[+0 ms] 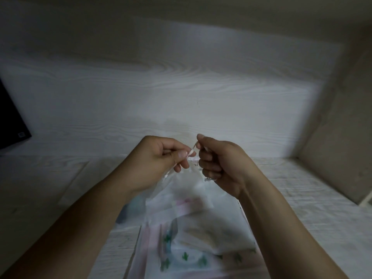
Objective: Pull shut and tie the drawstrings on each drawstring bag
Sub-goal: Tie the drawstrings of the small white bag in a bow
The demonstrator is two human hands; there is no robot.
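Observation:
A translucent white drawstring bag [187, 200] hangs between my two hands, its lower part resting on more bags below. My left hand [159, 160] pinches a white drawstring [192, 152] between thumb and forefinger at the bag's gathered mouth. My right hand [217, 164] has its fingers curled round the other end of the string, just to the right. The two hands are almost touching. Under the held bag lies a flat bag printed with green cacti and pink stripes [193, 256].
The hands work over a pale wood-grain tabletop [60, 188] against a matching back panel [161, 87]. A dark flat object [10, 121] leans at the far left. A side wall [342, 137] closes the right.

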